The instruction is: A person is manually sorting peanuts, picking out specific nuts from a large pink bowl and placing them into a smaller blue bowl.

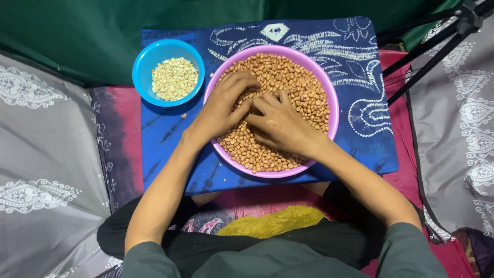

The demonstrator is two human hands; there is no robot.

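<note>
Two hands, left hand (222, 105) and right hand (278, 122), meet in the pink bowl (333, 110), fingers curled narrowly among brown peanuts (303, 87). Whether they pinch one, I cannot tell. Pale skinned nuts (174, 78) sit apart in the blue bowl (141, 67), within the left hand's reach.

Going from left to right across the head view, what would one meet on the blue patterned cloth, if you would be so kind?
Blue bowl of pale skinned peanuts → left hand → right hand, both in the pink bowl of brown peanuts.
</note>
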